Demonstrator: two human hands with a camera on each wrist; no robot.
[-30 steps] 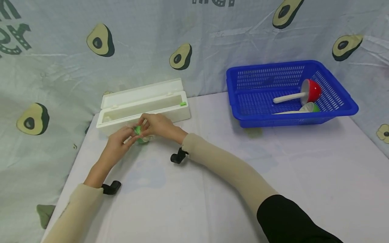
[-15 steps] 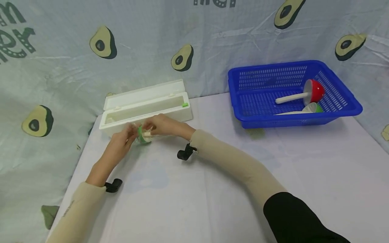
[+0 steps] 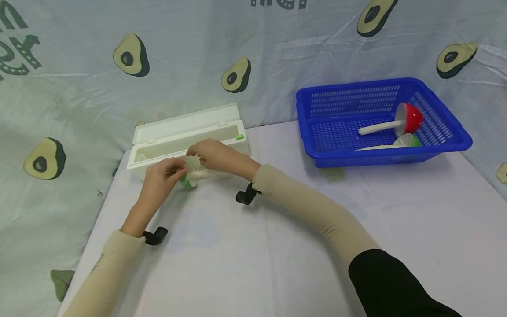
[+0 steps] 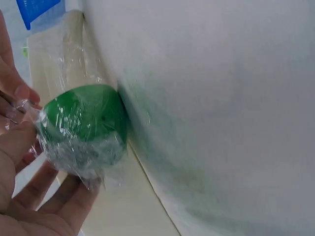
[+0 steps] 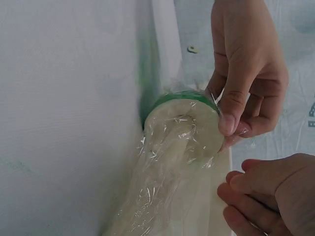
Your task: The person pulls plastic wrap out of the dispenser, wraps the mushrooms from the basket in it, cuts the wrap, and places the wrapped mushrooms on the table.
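A ladle with a green bowl and pale handle lies wrapped in clear plastic film along the front of a long white box. The left hand pinches the film at the bowl's side between thumb and fingers, other fingers curving under the bowl in the left wrist view. Just right of it, the right hand hovers over the box's front edge, fingers loosely bent and holding nothing. The right wrist view shows the film draped over the bowl's opening and handle.
The white box's lid stands raised, and a small green slider sits on its front edge. Farther right, a blue basket holds a red ladle and another green one. A printed cloth hangs behind the table.
The right hand has let go at the bowl and moved up and right, fingers loosening. The left hand stays at the bowl. More of the wrapped handle shows.
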